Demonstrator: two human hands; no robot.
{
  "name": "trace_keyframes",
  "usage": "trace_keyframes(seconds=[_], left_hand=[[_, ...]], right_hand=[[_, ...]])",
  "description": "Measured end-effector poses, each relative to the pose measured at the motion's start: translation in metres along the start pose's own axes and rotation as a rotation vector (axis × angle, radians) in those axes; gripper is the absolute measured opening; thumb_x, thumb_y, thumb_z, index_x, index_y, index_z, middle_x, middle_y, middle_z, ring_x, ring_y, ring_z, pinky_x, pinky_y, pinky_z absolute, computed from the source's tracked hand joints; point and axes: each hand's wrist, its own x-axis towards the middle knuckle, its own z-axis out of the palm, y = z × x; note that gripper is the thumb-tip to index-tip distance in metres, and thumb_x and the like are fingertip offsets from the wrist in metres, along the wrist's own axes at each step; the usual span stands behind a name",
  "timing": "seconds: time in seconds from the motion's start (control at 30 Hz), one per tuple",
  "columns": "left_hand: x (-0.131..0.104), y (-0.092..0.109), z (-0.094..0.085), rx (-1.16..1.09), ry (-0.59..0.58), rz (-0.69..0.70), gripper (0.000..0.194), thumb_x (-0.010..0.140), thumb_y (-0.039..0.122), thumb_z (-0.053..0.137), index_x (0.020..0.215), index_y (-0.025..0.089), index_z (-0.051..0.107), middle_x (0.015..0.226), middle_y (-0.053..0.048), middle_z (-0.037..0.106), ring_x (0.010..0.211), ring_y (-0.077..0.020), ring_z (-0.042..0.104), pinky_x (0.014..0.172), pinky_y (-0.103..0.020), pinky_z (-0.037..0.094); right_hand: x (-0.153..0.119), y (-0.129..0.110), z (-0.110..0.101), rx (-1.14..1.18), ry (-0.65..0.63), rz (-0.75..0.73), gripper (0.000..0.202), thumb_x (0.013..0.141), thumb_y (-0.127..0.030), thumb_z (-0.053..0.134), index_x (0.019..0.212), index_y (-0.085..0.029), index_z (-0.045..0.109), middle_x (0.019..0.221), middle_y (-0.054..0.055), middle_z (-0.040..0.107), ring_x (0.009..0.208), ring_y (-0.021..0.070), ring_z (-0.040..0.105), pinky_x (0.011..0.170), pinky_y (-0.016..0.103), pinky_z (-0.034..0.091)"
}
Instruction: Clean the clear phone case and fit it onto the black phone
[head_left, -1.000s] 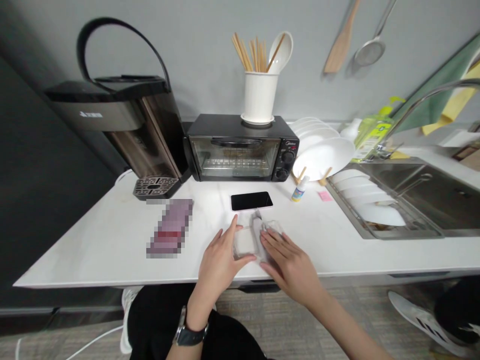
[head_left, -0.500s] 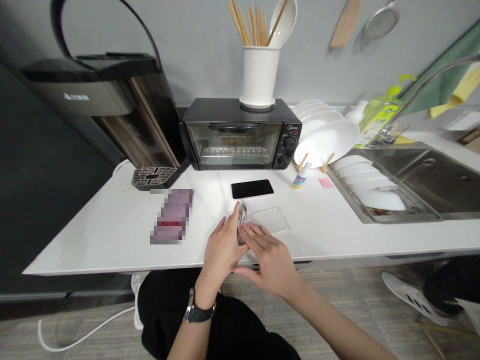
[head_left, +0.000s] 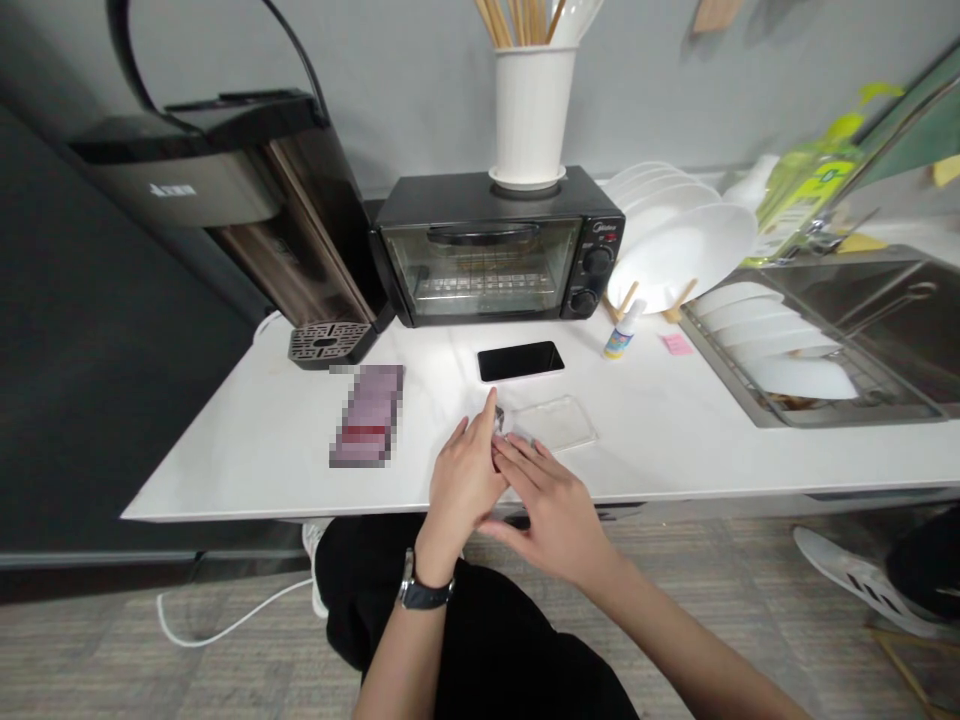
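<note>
Mostly hidden, a grey scrap [head_left: 499, 417] is seemingly held between the left hand [head_left: 465, 475] and right hand [head_left: 553, 505]; neither grip's closure can be told. On the counter [head_left: 247, 440], a clear case [head_left: 566, 422] is seen at the scrap's three o'clock, a phone [head_left: 521, 361] at one.

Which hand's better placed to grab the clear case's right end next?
Probably the right hand: it's nearer the exposed right end of the clear case, while the left hand sits by the opposite end.

1. Plain grey wall [head_left: 420, 80] ahead of me, behind the white counter [head_left: 262, 440].
2. Dark panel [head_left: 75, 350] to my left; steel sink [head_left: 934, 340] to my right.
3. Streaked grey-brown floor [head_left: 712, 600] below.
4. Pale light glints off the counter.
</note>
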Motion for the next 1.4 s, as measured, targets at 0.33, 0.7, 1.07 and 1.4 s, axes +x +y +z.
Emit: trace_keyframes(seconds=[0.33, 0.7, 1.07, 1.4], left_hand=[[-0.003, 0.000, 0.001, -0.019, 0.000, -0.020, 0.100, 0.096, 0.024, 0.070, 0.173, 0.029, 0.007, 0.149, -0.009, 0.066, 0.135, -0.0286, 0.066, 0.118, -0.046, 0.050], [-0.004, 0.000, 0.000, -0.067, 0.055, -0.033, 0.121, 0.082, 0.045, 0.091, 0.172, 0.033, 0.011, 0.146, -0.008, 0.068, 0.131, -0.0334, 0.067, 0.113, -0.048, 0.054], [-0.005, -0.006, 0.000, -0.080, 0.037, -0.055, 0.115, 0.084, 0.036, 0.090, 0.172, 0.031, 0.017, 0.150, -0.009, 0.066, 0.135, -0.0312, 0.066, 0.112, -0.046, 0.055], [-0.003, -0.008, 0.000, -0.035, 0.023, -0.094, 0.102, 0.088, 0.023, 0.080, 0.172, 0.025, 0.022, 0.154, -0.013, 0.062, 0.137, -0.0314, 0.066, 0.109, -0.043, 0.057]], right_hand=[[0.011, 0.009, -0.003, -0.078, 0.040, 0.034, 0.068, 0.103, -0.061, 0.060, 0.141, -0.006, 0.066, 0.148, 0.022, 0.066, 0.142, 0.0403, 0.061, 0.120, 0.059, 0.051], [-0.011, 0.042, -0.027, -0.168, 0.032, 0.121, 0.058, 0.109, -0.049, 0.053, 0.153, -0.012, 0.058, 0.157, 0.016, 0.060, 0.147, 0.0357, 0.057, 0.122, 0.058, 0.049], [-0.004, 0.035, -0.022, -0.077, -0.023, 0.078, 0.079, 0.107, -0.064, 0.047, 0.165, -0.011, 0.040, 0.170, 0.018, 0.042, 0.145, 0.0335, 0.059, 0.118, 0.052, 0.054], [0.021, 0.004, 0.004, -0.019, -0.085, -0.022, 0.096, 0.099, -0.076, 0.054, 0.157, 0.000, 0.049, 0.165, 0.025, 0.048, 0.155, 0.0343, 0.047, 0.131, 0.053, 0.037]])
